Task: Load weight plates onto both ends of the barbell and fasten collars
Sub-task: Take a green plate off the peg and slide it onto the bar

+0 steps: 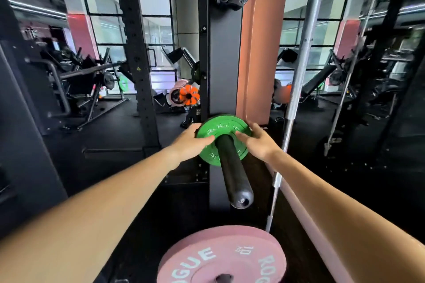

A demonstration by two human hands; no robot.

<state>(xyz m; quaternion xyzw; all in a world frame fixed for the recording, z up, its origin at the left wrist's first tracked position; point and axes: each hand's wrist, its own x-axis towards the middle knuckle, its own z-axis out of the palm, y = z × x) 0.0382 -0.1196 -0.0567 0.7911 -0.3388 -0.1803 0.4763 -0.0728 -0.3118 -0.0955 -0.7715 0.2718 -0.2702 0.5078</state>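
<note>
Left hand [189,139] and right hand [257,141], each grip clasping green plate [218,130] on barbell sleeve [232,172]

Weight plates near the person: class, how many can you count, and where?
2. A small green round plate sits on the black barbell sleeve, gripped by both hands. A large pink rubber plate lies below. Background plates may be hidden.

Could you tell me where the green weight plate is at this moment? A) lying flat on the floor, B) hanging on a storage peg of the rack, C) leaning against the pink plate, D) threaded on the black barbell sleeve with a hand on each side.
D: the green plate has the black barbell sleeve passing through its centre, with the left hand and right hand gripping its opposite edges.
</note>
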